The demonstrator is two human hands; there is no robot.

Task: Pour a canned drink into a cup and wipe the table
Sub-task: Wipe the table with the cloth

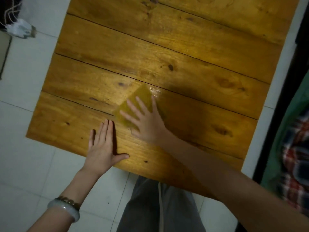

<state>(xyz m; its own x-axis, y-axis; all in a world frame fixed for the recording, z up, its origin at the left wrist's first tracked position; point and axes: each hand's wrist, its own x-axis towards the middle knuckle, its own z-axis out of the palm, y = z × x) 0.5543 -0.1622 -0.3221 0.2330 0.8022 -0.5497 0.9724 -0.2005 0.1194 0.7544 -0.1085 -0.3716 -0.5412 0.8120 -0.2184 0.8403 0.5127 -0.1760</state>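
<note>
Glossy varnished wood plank table (167,47) w/ knots, matt yellow cloth (133,101), smooth pale tile floor (25,156)

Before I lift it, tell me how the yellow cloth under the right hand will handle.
The cloth lies thin and flat under the right hand, so it will probably flop when lifted. A wet sheen on the table beside it suggests it may be damp and cling slightly.
</note>
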